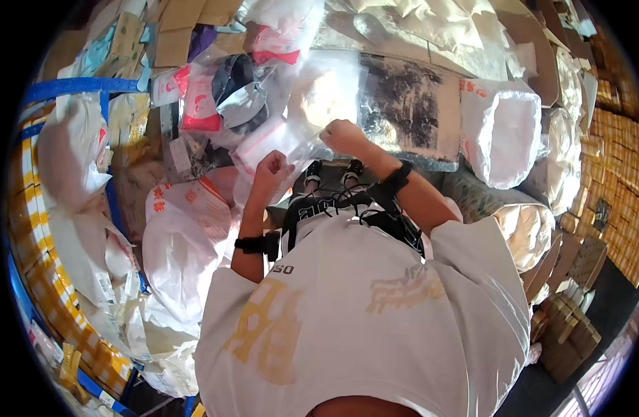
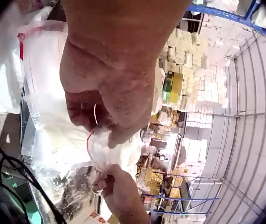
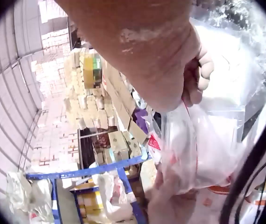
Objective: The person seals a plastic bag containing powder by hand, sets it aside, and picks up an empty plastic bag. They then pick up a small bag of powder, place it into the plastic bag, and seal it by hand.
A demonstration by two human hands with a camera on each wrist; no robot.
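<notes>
A clear plastic bag with a red line along its edge (image 3: 189, 140) is stretched between the two hands. The left hand (image 1: 272, 170) pinches one side of it between thumb and fingers; in the left wrist view the left hand (image 2: 109, 88) has its fingertips on the red-lined edge (image 2: 92, 151). The right hand (image 1: 347, 138) grips the other side with curled fingers, close to the red line in the right wrist view, where the right hand (image 3: 170, 79) fills the top. Under the hands lies a white and pink packet (image 1: 262, 143).
Red and white packets (image 1: 201, 104) and a dark roll-shaped item (image 1: 234, 76) lie at the left of the work surface. A dark-smeared board (image 1: 410, 101) is at the right, beside a white sack (image 1: 504, 132). Large white sacks (image 1: 184, 236) stand at the left.
</notes>
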